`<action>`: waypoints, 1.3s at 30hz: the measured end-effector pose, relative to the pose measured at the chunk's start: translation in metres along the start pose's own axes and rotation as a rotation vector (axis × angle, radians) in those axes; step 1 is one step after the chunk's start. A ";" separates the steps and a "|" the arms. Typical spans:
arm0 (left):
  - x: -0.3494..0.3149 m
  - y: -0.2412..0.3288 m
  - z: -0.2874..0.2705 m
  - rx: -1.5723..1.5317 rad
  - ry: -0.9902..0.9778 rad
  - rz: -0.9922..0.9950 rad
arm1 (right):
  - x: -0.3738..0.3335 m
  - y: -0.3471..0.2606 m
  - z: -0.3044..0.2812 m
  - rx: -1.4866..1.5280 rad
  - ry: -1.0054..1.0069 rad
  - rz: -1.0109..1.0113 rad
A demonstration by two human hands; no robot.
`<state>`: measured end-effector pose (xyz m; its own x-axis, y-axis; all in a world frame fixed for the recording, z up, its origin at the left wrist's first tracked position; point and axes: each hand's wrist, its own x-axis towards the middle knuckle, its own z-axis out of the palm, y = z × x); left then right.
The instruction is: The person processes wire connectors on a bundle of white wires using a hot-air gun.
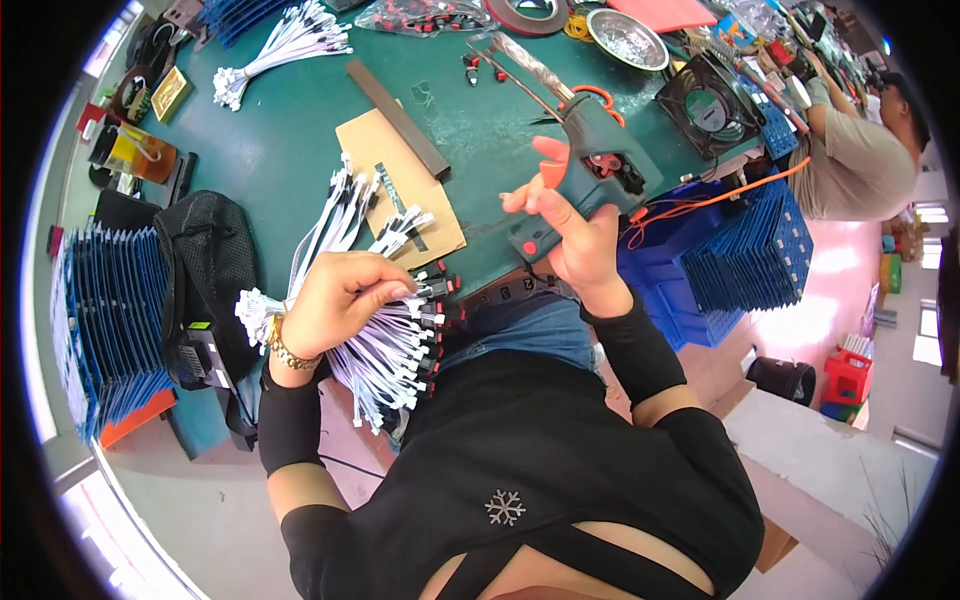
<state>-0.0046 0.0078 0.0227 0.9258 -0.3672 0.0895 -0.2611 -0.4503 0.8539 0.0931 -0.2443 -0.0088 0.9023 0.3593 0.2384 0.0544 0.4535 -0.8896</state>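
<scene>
My right hand (585,245) is closed round the handle of a dark green, gun-shaped power tool (603,140) with orange-red parts. The tool is held over the front edge of the green table. My left hand (345,300), with a gold watch band at the wrist, pinches at a bundle of white cables (375,360). Small white plugs and black-and-red connectors (435,290) tip the cables. The bundle hangs over the table edge beside my lap. What exactly lies between the left fingertips is hidden.
Under the cables lies a cardboard sheet (430,205) with a dark bar (398,118) across its top. A second cable bundle (285,50), a metal bowl (627,40) and a fan (710,108) stand farther back. Blue panels (115,320) stack at left. A co-worker (860,150) sits at right.
</scene>
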 end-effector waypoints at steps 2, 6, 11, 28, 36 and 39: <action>0.004 0.004 0.001 0.063 -0.007 -0.037 | -0.005 0.009 -0.011 0.082 0.081 0.030; 0.016 0.012 0.004 0.305 0.140 0.037 | -0.007 0.017 -0.014 0.243 0.243 -0.040; 0.072 0.027 -0.030 0.393 0.142 -0.140 | -0.008 0.022 -0.016 0.384 0.304 -0.214; 0.184 -0.009 -0.033 -0.519 0.096 -0.356 | -0.012 0.019 -0.022 0.350 0.246 -0.160; 0.105 0.037 -0.015 -0.824 0.078 -0.495 | -0.010 0.023 -0.029 0.490 0.192 -0.092; 0.088 0.030 -0.011 -0.817 0.103 -0.522 | -0.010 0.022 -0.029 0.467 0.159 -0.111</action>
<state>0.0719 -0.0293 0.0616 0.9009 -0.1913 -0.3897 0.4226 0.1814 0.8880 0.0978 -0.2612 -0.0419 0.9579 0.1755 0.2271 -0.0102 0.8116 -0.5841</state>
